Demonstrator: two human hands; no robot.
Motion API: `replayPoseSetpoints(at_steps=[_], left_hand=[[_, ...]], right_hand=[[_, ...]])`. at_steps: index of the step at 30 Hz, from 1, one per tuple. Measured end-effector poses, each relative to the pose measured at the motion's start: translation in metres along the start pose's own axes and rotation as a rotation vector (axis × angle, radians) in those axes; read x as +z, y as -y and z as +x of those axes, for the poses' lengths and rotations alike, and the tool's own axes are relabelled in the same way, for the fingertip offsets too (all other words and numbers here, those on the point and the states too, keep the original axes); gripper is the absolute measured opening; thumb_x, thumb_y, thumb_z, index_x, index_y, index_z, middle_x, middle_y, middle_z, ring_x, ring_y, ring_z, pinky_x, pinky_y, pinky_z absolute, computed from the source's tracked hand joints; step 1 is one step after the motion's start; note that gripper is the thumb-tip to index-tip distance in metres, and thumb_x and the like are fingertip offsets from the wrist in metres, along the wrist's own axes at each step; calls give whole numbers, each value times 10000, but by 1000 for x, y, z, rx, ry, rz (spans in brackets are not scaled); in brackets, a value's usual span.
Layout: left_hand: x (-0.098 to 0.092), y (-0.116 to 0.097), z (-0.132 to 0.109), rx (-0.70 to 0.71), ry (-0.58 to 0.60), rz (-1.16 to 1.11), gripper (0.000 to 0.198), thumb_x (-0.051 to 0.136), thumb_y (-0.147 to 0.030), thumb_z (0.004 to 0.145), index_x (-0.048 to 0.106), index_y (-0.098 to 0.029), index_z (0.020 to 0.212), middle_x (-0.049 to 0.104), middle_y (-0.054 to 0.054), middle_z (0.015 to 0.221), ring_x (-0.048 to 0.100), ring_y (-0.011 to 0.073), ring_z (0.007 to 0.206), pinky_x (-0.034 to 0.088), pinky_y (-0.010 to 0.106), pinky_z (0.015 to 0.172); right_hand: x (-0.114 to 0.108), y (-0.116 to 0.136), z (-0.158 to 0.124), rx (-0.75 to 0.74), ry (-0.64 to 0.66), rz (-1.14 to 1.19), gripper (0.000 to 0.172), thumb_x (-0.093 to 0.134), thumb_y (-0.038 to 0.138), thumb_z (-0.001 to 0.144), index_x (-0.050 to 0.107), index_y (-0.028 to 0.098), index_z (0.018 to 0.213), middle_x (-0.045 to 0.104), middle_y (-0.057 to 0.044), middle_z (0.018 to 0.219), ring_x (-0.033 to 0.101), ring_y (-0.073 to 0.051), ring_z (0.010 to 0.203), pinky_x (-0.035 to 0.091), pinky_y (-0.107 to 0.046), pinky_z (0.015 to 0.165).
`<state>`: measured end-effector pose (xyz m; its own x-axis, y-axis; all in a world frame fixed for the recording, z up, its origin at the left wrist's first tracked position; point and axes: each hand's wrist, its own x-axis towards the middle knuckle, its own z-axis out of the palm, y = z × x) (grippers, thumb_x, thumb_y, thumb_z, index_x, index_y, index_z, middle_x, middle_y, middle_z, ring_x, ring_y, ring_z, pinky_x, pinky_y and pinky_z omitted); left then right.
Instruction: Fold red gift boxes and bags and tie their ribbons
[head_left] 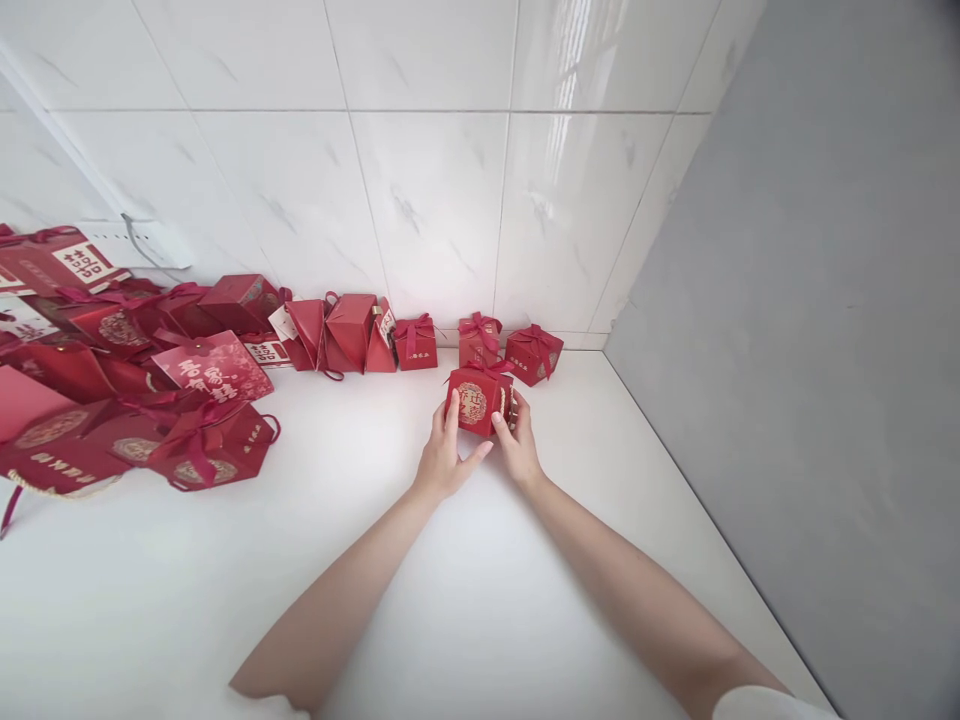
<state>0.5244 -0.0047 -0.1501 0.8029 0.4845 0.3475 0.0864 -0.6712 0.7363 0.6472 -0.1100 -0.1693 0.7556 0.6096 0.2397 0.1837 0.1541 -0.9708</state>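
Observation:
A small red gift box (474, 400) with a gold round emblem and a red ribbon bow stands on the white table (465, 600). My left hand (444, 456) grips its left side, fingers up along the face and thumb reaching under the front. My right hand (516, 440) clasps its right side, where gold trim shows. Just behind it stand three similar small ribboned red boxes (416, 342), (480, 338), (534, 353) in a row against the wall.
A heap of larger red gift boxes and bags (135, 380) with ribbons and gold lettering fills the table's left side. White marble-look tiles (420, 180) form the back wall. A grey wall (810, 350) borders the table on the right.

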Motion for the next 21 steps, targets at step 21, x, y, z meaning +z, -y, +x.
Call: replayPoseSetpoints(at_steps=[21], left_hand=[[-3,23,13,-208,-152,-483,680,493,-589,947,350,-219,1498,506,122,1458,486,299,1356,450,431,1091]], right_hand=[[-8,-9,16,141,-7,122,361,577,603,869,539,247,918,640,-39,928,609,-210,777,520,-362,709]])
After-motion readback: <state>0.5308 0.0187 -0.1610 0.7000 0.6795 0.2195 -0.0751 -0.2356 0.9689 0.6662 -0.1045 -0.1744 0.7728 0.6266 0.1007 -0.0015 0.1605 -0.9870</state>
